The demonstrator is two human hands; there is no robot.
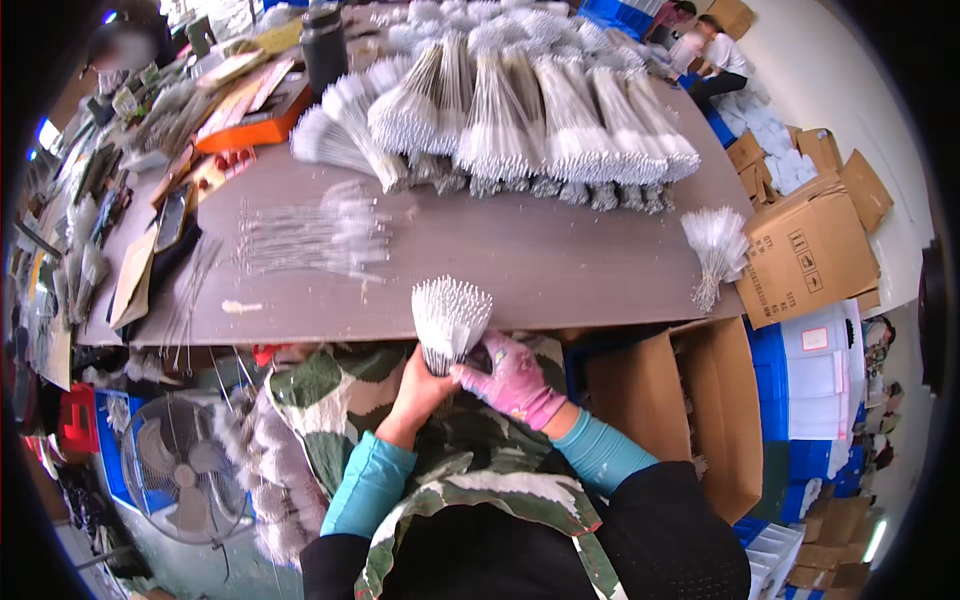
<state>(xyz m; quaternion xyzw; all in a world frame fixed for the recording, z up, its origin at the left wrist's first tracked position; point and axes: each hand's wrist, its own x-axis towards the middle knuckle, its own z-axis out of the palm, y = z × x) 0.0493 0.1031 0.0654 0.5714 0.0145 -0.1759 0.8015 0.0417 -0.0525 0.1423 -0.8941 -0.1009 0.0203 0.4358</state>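
Observation:
Just in front of the table's near edge I hold an upright bundle of thin wire brushes [452, 312], with their white tips fanned out at the top. My bare left hand [420, 388] is wrapped round its lower part. My right hand [513, 382], in a pink patterned glove, closes on the same bundle from the right. Loose thin brushes [315, 232] lie spread on the brown table [520, 255], left of centre. Several larger bundles of white-tipped brushes [500, 120] are stacked across the far side. One small bundle [715, 245] stands at the right edge.
An orange tray [258, 128], a dark flask [323, 50] and a phone [173, 215] are on the table's left. Below stands a fan [183, 465]. To the right are an open carton [635, 400], another cardboard box [812, 250] and blue crates. People [718, 58] work farther back.

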